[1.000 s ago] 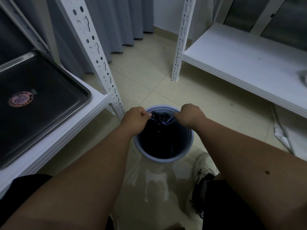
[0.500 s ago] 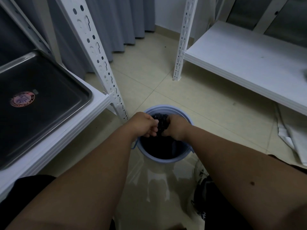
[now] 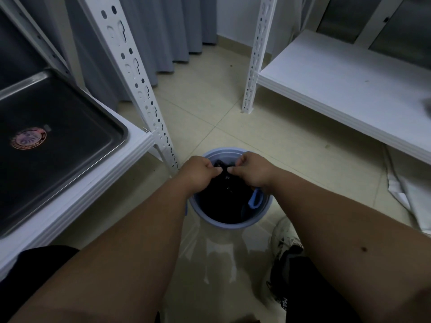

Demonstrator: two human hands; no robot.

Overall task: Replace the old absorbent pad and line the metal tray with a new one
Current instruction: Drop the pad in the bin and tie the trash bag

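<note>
Your metal tray (image 3: 70,145) sits bare on the left shelf (image 3: 98,183), near its front corner, seemingly ready for a new pad. Over the blue bin (image 3: 229,223) on the floor, your left hand (image 3: 198,172) and right hand (image 3: 250,170) clench their fingers on dark bunched material (image 3: 221,167), probably to tie it off.

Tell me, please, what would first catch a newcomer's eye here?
Both hands, left and right, meet at centre, pinching dark bunched material above a blue bin on the floor. At left, a metal tray with a round sticker lies unlined on a white shelf.
</note>
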